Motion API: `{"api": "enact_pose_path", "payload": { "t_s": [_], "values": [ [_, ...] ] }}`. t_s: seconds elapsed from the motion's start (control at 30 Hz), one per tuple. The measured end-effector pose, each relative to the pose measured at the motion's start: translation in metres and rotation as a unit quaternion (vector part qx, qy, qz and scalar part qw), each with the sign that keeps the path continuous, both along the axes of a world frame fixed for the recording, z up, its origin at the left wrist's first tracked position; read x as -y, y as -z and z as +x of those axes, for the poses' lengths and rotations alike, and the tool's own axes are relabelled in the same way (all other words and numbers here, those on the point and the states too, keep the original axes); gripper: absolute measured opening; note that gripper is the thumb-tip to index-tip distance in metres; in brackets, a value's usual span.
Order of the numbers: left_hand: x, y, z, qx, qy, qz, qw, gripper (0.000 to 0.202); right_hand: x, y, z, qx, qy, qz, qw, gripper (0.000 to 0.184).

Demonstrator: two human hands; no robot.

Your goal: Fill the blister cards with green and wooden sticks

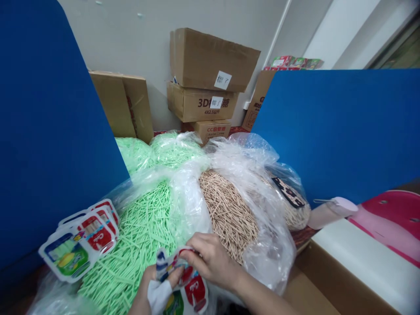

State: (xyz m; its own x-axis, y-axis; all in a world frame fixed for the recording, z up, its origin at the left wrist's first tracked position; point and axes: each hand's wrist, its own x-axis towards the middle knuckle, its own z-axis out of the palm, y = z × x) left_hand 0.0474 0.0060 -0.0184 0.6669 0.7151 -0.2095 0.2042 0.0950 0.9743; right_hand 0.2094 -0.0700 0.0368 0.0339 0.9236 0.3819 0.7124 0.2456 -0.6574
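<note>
Grey wall (131, 43) far, white strip (280, 27) on it; left blue partition (49, 122), right blue partition (341, 127); stacked cardboard boxes (210, 61) far middle.

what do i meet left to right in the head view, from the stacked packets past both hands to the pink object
Stacked printed packets, left hand, right hand, dark patterned object, pale cylinder, pink object.

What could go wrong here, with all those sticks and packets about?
The held packet, pinched between the left hand and right hand, might crease or tear. The packets piled at the edge of the green sticks could slide. Green sticks might stray among the brown sticks, as both lie uncovered.
</note>
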Motion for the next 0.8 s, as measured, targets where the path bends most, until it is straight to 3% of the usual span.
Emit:
{"api": "enact_pose_path", "payload": {
  "t_s": [0.1,0.17,0.2,0.23,0.27,0.33,0.43,0.6,0.8],
  "values": [
    [0.0,0.0,0.003,0.015,-0.013,-0.02,1.0,0.018,0.004,0.0,0.012,-0.048,-0.065,-0.05,0.996,0.019],
    [0.001,0.002,0.003,0.022,-0.032,-0.044,0.998,0.023,0.005,0.006,0.036,-0.06,-0.042,-0.113,0.991,0.026],
    [0.001,0.004,0.002,0.023,-0.041,-0.058,0.997,0.025,0.006,0.011,0.054,-0.046,0.016,-0.15,0.988,0.032],
    [0.002,0.006,0.002,0.025,-0.056,-0.067,0.996,0.027,0.007,0.016,0.073,0.016,0.117,-0.184,0.976,0.033],
    [0.003,0.01,0.001,0.027,-0.074,-0.068,0.995,0.028,0.008,0.023,0.094,0.103,0.214,-0.229,0.944,0.034],
    [0.004,0.018,0.0,0.031,-0.104,-0.05,0.993,0.029,0.01,0.037,0.133,0.152,0.279,-0.271,0.908,0.035],
    [0.006,0.03,0.0,0.038,-0.119,-0.023,0.992,0.03,0.013,0.057,0.17,0.202,0.308,-0.328,0.87,0.035],
    [0.009,0.042,0.003,0.046,-0.127,-0.037,0.99,0.025,0.012,0.08,0.175,0.254,0.309,-0.361,0.843,0.029],
    [0.012,0.038,0.009,0.058,-0.148,-0.085,0.984,0.025,0.006,0.088,0.168,0.248,0.322,-0.358,0.841,0.025]
  ]
}}
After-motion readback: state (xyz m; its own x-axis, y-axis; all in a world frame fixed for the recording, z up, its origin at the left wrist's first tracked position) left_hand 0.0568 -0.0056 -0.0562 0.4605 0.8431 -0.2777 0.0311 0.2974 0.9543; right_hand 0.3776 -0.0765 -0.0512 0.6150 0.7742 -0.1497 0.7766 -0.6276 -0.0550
